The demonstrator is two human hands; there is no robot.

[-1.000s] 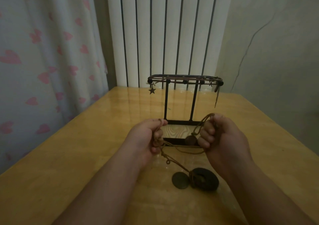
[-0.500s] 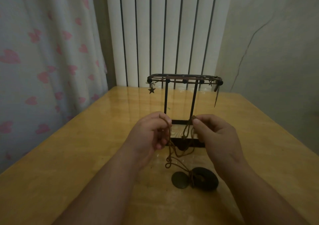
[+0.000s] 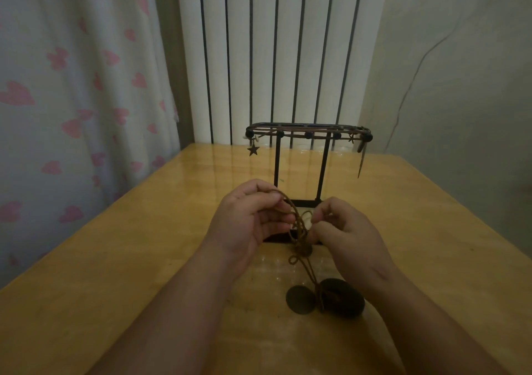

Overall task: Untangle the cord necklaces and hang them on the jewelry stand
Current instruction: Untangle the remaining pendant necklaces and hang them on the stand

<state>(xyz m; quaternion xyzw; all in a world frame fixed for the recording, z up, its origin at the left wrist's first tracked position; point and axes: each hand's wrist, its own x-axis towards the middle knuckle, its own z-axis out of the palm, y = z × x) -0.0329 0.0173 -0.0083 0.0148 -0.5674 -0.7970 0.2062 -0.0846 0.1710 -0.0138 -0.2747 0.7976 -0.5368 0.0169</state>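
Tabletop (image 3: pixel 144 259) of pale wood carries the black jewelry stand (image 3: pixel 308 132), set straight ahead, probably to keep its rail within reach. Left hand (image 3: pixel 247 225) and right hand (image 3: pixel 348 239) meet before it, each pinching the tangled cord necklaces (image 3: pixel 299 230), apparently to loosen a knot. Flat disc pendant (image 3: pixel 299 299) and ring pendant (image 3: pixel 342 297) lie on the wood below.
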